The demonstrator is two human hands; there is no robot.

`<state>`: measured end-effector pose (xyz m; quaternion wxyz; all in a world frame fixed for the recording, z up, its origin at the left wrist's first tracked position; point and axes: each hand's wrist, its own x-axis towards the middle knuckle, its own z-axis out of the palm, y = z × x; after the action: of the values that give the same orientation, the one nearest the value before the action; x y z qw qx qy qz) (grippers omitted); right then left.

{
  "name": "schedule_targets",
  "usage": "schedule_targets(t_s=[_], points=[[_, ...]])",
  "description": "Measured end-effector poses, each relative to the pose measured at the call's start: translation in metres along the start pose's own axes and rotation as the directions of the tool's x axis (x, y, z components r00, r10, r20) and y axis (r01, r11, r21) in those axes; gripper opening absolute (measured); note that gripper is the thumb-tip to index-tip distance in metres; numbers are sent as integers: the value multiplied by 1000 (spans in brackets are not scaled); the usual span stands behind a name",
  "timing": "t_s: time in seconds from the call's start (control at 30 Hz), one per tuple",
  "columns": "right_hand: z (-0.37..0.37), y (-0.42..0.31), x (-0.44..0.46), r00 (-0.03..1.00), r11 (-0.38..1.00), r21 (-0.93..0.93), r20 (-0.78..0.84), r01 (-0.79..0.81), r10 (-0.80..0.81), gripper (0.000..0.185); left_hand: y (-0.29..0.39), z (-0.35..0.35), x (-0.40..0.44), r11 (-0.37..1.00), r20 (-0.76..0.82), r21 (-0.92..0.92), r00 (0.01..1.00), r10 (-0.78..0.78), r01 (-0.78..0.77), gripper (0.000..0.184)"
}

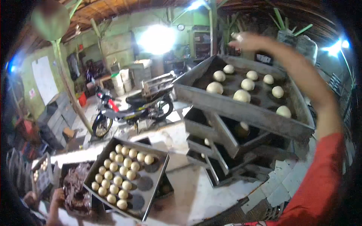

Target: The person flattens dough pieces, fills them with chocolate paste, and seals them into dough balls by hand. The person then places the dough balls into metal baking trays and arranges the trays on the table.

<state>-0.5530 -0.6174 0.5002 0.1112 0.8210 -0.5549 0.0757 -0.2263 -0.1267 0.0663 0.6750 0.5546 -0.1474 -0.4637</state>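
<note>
The fingers (236,37) of the wearer's right hand (248,41) look bent, with something pale at their tips; blur hides whether they grip anything or are merely curled, so I cannot tell. The hand is raised above the far side of the upper tray (211,102), apart from it, and the bare forearm arches down that tray's right side into a red sleeve (316,184). The left hand is out of sight.

Inside the upper tray sit nine round, pale balls (241,96), loosely spaced. Directly beneath it, stacked trays (224,135) lie crossed at angles, a few balls showing within. Below and to the left of the upper tray, well apart, is a tilted lower tray (145,183), its smaller balls (117,180) in close rows, with bare dark circles along one side. Farther left is a dark brown mass (77,190), and at its edge another hand (57,196), probably a co-worker's. Left of the upper tray and behind stands a motorbike (134,107).

The step in hand appears to be setting out balls across the upper tray. The next move seems to call for lowering the hand clear of the balls already there.
</note>
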Motion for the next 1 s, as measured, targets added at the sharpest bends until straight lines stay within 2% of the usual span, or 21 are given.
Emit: schedule_targets(t_s=[0.03,0.1,0.13,0.17,0.2,0.23,0.27,0.3,0.33,0.37,0.43,0.47,0.5,0.53,0.6,0.7,0.73,0.8,0.83,0.9,1.0], points=[[-17,5,-8,973,930,-339,-125,142,-194,58,-18,-8,-3,987,-86,-158,996,-19,6,28],[-36,-28,-73,879,887,-298,-220,353,-424,39,-52,-27,6,646,324,-730,945,40,223,27],[-24,-59,-116,797,882,-193,-377,430,-471,39,-46,-9,14,731,145,-653,980,-136,198,45],[-5,-97,-167,742,887,-128,-502,443,-443,38,-55,-11,21,841,189,-524,981,-36,132,47],[29,-137,-214,835,881,322,-533,347,-134,35,-67,-17,31,771,259,-591,961,-98,238,40],[65,-160,-254,873,585,663,-453,467,-183,31,-59,-15,30,825,301,-519,951,-71,225,38],[109,-175,-290,695,542,438,-507,717,-510,28,-75,-31,33,986,327,-100,931,162,-136,38],[118,-238,-330,746,698,262,-220,666,-629,33,-52,-27,22,948,227,-252,964,-136,193,39],[182,-268,-343,602,378,487,-475,787,-642,38,-58,-40,20,994,209,-100,978,-27,49,40],[212,-322,-362,533,329,441,-501,835,-682,44,-57,-56,13,987,258,-160,966,16,26,40],[284,-438,-392,646,32,730,-583,683,-493,48,-53,-90,4,993,278,-91,956,95,-72,40],[316,-491,-404,687,46,773,-532,632,-495,42,-53,-107,-5,989,275,-19,950,149,-149,40],[333,-540,-408,795,-42,920,-358,389,-490,36,-49,-123,-23,986,39,-152,996,75,-68,41],[344,-583,-401,850,-125,986,-162,114,-501,31,-5,-150,-37,944,30,-324,998,-50,57,45],[360,-652,-389,882,80,995,95,-65,-461,34,1,-228,-51,759,30,-649,998,-47,55,49],[433,-735,-391,948,443,870,-81,218,-308,55,5,-285,-64,702,-201,-692,979,35,-167,47],[433,-737,-391,916,643,765,284,-38,-283,42,0,-302,-62,728,-206,-672,979,-9,-135,41],[394,-737,-399,903,622,742,409,-248,-127,30,-16,-310,-47,839,-366,-511,930,-15,-187,40],[438,-733,-408,983,358,920,-116,160,-142,19,-19,-312,-35,837,-373,-512,928,-14,-194,40],[403,-723,-419,931,317,891,-244,326,-270,17,-28,-305,-12,903,-487,-381,873,-16,-197,42],[362,-714,-389,814,295,822,-305,487,-494,16,-17,-265,22,944,-178,-302,981,83,-135,46]])
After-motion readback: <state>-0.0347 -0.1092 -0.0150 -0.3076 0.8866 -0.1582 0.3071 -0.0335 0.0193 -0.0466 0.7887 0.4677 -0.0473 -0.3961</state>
